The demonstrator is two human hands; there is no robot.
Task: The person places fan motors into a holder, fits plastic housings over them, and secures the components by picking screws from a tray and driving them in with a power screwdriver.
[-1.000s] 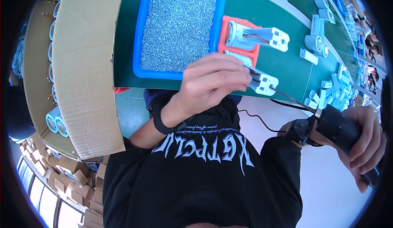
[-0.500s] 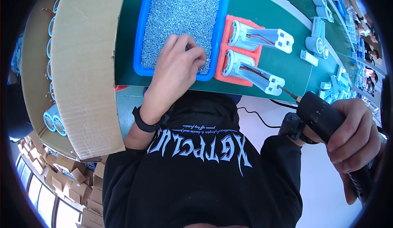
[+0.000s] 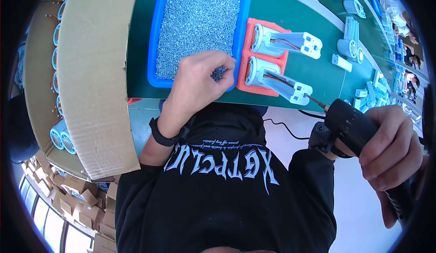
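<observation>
My left hand [image 3: 200,78] is over the near right corner of a blue plastic tray [image 3: 152,49] filled with small silver screws [image 3: 197,24]. Its thumb and fingers are curled together in a pinch, and what is between the tips is hidden. My right hand [image 3: 393,146] is wrapped round a black electric screwdriver [image 3: 347,121]. The bit points left, its tip at the end of the nearer white plastic housing [image 3: 284,88]; whether they touch I cannot tell. A second white housing [image 3: 290,41] lies behind it, both with wires inside and resting on a red-orange holder [image 3: 241,73].
On the left stands a cardboard box [image 3: 100,80] holding round blue-rimmed parts [image 3: 63,137]. More white parts [image 3: 370,92] lie at the right on the green table [image 3: 318,83]. A black cable [image 3: 286,128] hangs below the table edge. Other people are at the far right.
My left hand has shifted right, toward the tray's right rim, its fingers drawn closer together. My right hand and the screwdriver have barely moved.
</observation>
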